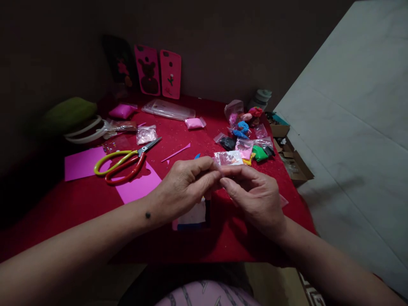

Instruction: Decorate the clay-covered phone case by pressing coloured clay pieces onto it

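Note:
My left hand (194,182) and my right hand (255,193) meet fingertip to fingertip above the red cloth, both closed in a pinch. Between them is a thin, see-through piece that looks like a small clear plastic bag (218,167); my fingers hide most of it. Partly under my left hand lies a flat piece with white, blue and dark areas (193,214). Just beyond the fingers is a clear packet with white contents (228,158). Scissors (129,165) with one yellow and one red handle lie partly open to the left, on pink sheets (140,187).
Bags of coloured clay (244,146) cluster at the right of the red cloth (255,246). A pink stick tool (176,152) and a clear phone case (168,109) lie mid-table. Decorated phone cases (171,74) lean on the wall. Cardboard boxes (296,163) stand beyond the right edge.

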Available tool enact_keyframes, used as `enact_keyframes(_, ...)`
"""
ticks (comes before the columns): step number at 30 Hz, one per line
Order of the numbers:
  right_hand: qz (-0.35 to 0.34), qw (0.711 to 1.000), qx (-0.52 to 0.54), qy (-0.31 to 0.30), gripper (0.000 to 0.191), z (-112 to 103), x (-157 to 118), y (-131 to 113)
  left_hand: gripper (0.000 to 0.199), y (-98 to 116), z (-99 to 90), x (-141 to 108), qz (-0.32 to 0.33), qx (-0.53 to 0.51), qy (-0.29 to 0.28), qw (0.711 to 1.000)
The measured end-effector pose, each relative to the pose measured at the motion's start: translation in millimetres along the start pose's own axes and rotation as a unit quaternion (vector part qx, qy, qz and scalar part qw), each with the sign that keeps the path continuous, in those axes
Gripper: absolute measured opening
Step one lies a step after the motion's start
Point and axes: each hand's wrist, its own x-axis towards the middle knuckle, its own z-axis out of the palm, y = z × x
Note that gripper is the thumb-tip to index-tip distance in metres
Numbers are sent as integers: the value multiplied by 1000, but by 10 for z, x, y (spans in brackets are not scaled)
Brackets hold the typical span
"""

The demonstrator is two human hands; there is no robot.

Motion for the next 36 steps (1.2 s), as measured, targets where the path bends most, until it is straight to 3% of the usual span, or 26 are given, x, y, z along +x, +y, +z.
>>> enact_keyframes(6, -10, 998, -58, 11, 10, 9, -9, 32, 24, -4, -2, 2, 4, 16, -4, 1000)
enact_keyframes(12, -29, 989, -142, 20, 8, 10, 6, -18, 20, 12, 35, -25, 27, 134, 43, 990)
enact_keyframes(15, -81, 966, -239, 52, 12, -5, 27, -15, 20, 26, 47, -33, 56, 193, 74, 977)
enact_keyframes(19, -177, 914, -359, 69, 15, -36, 44, 10, 19, 31, 37, -12, 70, 278, 84, 954)
enact_keyframes(23, -208, 884, -412, 71, 16, -28, 33, 10, 18, 9, 37, 15, 69, 322, 79, 941)
enact_keyframes(27, -223, 866, -441, 72, 17, 14, 10, -5, 18, -31, 62, 17, 91, 317, 69, 942)
enact_keyframes(31, -233, 867, -438, 50, 19, 30, 7, -21, 18, -80, 64, 22, 139, 345, 78, 925)
enact_keyframes(36, -261, 844, -466, 51, 21, 14, 26, -30, 14, -88, 44, 33, 164, 429, 107, 882)
